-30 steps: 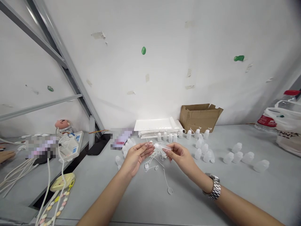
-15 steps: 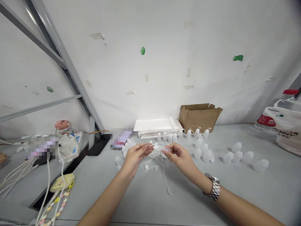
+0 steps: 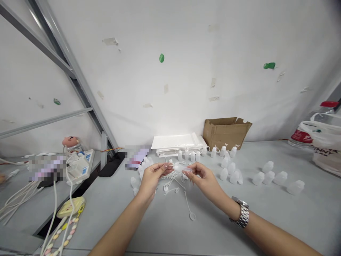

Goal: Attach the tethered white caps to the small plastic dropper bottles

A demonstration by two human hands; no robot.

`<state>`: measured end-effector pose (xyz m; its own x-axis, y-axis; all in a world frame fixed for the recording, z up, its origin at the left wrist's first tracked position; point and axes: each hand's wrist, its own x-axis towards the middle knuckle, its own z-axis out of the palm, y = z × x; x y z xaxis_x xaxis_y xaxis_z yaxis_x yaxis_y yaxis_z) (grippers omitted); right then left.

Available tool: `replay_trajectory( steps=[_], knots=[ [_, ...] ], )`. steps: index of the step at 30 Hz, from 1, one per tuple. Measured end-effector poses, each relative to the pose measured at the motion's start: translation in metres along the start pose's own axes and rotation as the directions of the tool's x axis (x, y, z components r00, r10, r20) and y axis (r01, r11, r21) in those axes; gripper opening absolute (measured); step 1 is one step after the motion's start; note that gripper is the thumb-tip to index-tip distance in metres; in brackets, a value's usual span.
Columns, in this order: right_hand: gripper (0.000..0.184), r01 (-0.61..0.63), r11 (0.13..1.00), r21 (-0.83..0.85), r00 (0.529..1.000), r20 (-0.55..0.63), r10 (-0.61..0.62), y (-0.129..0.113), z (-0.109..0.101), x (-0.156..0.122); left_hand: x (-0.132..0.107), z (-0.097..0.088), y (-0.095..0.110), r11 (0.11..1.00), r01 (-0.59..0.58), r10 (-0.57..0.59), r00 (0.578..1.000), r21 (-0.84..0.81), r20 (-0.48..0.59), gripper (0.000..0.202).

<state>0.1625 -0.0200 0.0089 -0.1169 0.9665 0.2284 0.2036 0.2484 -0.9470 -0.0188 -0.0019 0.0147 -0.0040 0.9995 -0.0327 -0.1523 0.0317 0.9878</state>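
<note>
Above the middle of the grey table, my right hand pinches a small translucent plastic bottle lying on its side. My left hand is closed at the bottle's left end; its fingertips pinch something small and white, too fine to make out. Beneath and between both hands lies a pile of white caps with looped straps. One loose strap lies nearer to me. Several more bottles are partly hidden behind my left hand.
Capped bottles stand in a row before a stack of white packets and a cardboard box. Uncapped bottles lie to the right. A phone, cables and a power strip are left; a plastic bag is far right.
My left hand has shifted very slightly, its fingertips drawn a little back from the bottle's end. My right hand and the bottle are almost unmoved.
</note>
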Motion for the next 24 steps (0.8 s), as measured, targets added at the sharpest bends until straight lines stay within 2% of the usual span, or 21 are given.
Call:
replay_trajectory(
  steps=[15,24],
  knots=[
    [0.025,-0.015,1.000,0.003,1.000,0.017,0.015,-0.0018,0.0006,-0.0021,-0.0012,0.0023,0.0023,0.995,-0.060,0.062,0.998,0.083,-0.033,0.026],
    [0.025,0.023,0.997,-0.070,1.000,0.004,-0.023,-0.0035,-0.0002,-0.0029,-0.0027,0.0040,0.0039,0.995,-0.062,0.065,0.997,0.075,-0.041,0.022]
  ],
)
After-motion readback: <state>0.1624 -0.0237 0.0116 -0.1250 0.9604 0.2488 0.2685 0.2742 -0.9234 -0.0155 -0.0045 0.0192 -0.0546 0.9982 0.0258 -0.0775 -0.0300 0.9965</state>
